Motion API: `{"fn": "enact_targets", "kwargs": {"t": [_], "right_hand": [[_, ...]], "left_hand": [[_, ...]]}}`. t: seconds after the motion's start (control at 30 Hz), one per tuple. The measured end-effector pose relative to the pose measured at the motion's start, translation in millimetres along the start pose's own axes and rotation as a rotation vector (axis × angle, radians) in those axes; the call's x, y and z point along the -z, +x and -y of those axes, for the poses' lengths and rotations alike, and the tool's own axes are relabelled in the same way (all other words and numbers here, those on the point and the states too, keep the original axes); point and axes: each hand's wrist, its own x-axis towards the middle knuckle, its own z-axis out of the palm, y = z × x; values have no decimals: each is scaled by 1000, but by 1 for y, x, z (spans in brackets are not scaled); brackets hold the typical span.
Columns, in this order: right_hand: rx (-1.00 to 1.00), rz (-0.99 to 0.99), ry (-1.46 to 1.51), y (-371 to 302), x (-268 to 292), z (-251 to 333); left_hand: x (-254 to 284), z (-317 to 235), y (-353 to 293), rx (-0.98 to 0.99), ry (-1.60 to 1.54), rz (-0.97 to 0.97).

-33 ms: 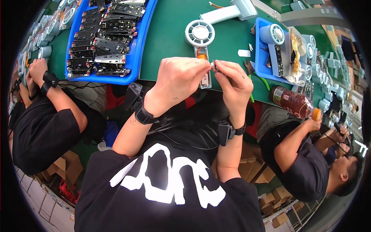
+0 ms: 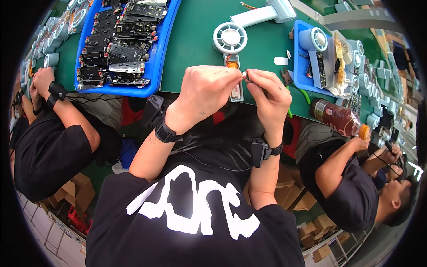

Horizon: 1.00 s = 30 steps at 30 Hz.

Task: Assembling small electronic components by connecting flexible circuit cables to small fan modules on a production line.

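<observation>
Both hands meet above the table's near edge, fingertips almost touching. My left hand [image 2: 208, 89] is pinched closed, and my right hand [image 2: 270, 94] pinches just beside it. Between the fingertips is a tiny light and dark part, too small to name. Under my hands lies a pale blue handheld fan [image 2: 231, 37] with a round grille. Its handle is opened up, showing an orange cylindrical cell [image 2: 232, 64] and wires. My left hand covers part of that handle.
A blue tray [image 2: 160, 58] of circuit boards stands at left. Farther back lies another fan body [image 2: 253, 17]. Green-handled cutters [image 2: 289, 82], a second blue tray [image 2: 300, 80] and a brown drink bottle [image 2: 334, 116] are at right. Co-workers sit on both sides.
</observation>
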Motion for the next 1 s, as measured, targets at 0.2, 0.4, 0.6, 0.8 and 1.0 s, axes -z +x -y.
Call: {"fn": "enact_targets", "kwargs": {"t": [0.2, 0.4, 0.6, 0.8, 1.0], "right_hand": [[7, -10, 11, 1, 0, -2], [35, -36, -36, 1, -2, -2], [14, -46, -57, -1, -2, -4], [29, -45, -93, -1, -4, -6], [74, -47, -135, 0, -4, -5]], "left_hand": [[1, -1, 3, -59, 51, -15], [3, -3, 7, -51, 62, -2], [8, -6, 8, -9, 96, 91], [7, -5, 8, 16, 83, 109], [6, -2, 8, 13, 53, 93]]}}
